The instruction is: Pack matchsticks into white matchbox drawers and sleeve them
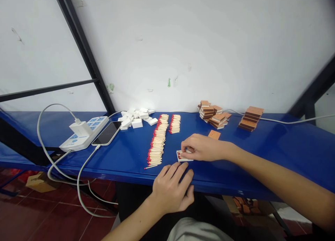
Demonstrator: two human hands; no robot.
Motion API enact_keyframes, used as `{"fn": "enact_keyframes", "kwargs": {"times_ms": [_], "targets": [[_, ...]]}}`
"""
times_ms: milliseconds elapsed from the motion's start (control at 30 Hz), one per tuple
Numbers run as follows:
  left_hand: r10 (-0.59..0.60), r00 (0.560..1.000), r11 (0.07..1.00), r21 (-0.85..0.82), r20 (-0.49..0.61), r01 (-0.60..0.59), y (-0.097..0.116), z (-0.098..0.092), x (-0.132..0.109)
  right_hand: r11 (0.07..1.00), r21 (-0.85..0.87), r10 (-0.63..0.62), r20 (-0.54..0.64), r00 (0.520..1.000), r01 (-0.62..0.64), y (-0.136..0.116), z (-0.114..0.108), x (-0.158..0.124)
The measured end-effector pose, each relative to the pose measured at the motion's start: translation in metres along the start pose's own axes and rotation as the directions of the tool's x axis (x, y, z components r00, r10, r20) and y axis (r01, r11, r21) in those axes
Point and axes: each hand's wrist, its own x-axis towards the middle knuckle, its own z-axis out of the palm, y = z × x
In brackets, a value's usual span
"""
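The left grip (172,188) lies palm-down by the front edge of the blue surface (125,153), fingers loosely spread and bent, holding nothing visible. Its fingertips are so near the white tray (180,160) that a nudge could knock it askew. The right grip (195,148) is narrow, thumb and fingers bunched down over that tray, which contains red-tipped matches; I cannot tell whether one is pinched. Pressing unevenly might tip the low walls and spill them. To the left, the long row of matches (157,143) is loose, so a stray knuckle could scatter its near end. Farther back, the unevenly piled matchboxes (208,111) could slide if jolted.
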Motion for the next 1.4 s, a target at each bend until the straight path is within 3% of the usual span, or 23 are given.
{"fn": "enact_keyframes", "kwargs": {"times_ms": [133, 333, 467, 733, 1000, 1400], "targets": [[0.005, 1.0, 1.0, 0.0, -0.015, -0.005, 0.0, 0.0, 0.001, 0.999, -0.031, -0.025, -0.043, 0.999, 0.024, -0.002, -0.002, -0.002], [-0.056, 0.977, 0.994, -0.1, -0.208, 0.036, 0.004, -0.003, -0.001, 0.997, 0.033, -0.069, -0.045, 0.997, 0.07, 0.004, 0.0, -0.003], [-0.061, 0.968, 0.994, -0.107, -0.242, 0.036, 0.005, -0.005, -0.002, 0.997, 0.035, -0.067, -0.065, 0.996, 0.069, 0.013, 0.004, 0.001], [0.038, 0.977, 0.975, -0.207, -0.21, -0.082, -0.001, -0.006, 0.001, 0.982, -0.062, -0.189, -0.3, 0.935, 0.179, 0.015, 0.013, 0.006], [0.06, 0.99, 0.991, -0.116, -0.126, -0.074, -0.002, 0.0, -0.002, 0.965, -0.172, -0.247, -0.322, 0.914, 0.2, 0.018, 0.026, 0.009], [-0.024, 0.998, 0.999, -0.044, -0.063, 0.021, 0.0, -0.002, 0.002, 0.969, -0.14, -0.237, -0.333, 0.913, 0.201, 0.017, 0.03, 0.011]]}}
